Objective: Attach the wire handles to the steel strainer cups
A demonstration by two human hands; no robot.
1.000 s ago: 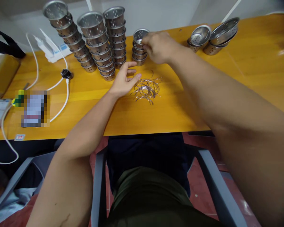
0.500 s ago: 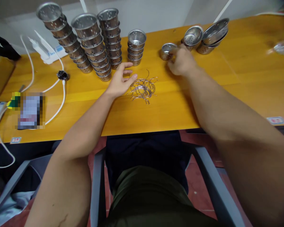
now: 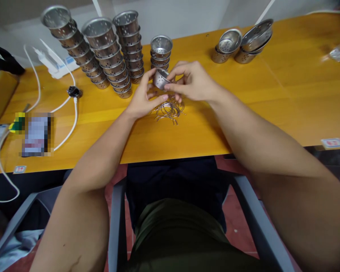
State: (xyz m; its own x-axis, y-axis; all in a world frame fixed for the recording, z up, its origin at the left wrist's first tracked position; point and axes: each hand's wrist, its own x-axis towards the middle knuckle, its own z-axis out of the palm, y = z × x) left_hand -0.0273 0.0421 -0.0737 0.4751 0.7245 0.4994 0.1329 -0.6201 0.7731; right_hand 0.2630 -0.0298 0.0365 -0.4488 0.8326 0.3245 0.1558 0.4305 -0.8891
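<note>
A small perforated metal cup (image 3: 160, 79) is held tilted above the table between my two hands. My right hand (image 3: 191, 81) is closed on the right side of its rim, with the thumb in front. At its left side is my left hand (image 3: 143, 96), whose index finger reaches the cup; the thumb stretches out apart below it. Whether the left fingers press on the cup is hard to tell. Beneath the hands lies a tangled heap of thin curved metal wires (image 3: 170, 108), partly covered by fingers.
Tall stacks of perforated cups (image 3: 104, 56) stand at the back left, with a shorter stack (image 3: 161, 47) behind my hands. Several cups and bowls (image 3: 245, 53) sit at the back right. On the left are a phone (image 3: 36, 134), white cables and a power strip (image 3: 62, 68).
My right hand has moved left from the back right with the small cup, bringing it to my left hand. The left hand has stayed near the wires.
</note>
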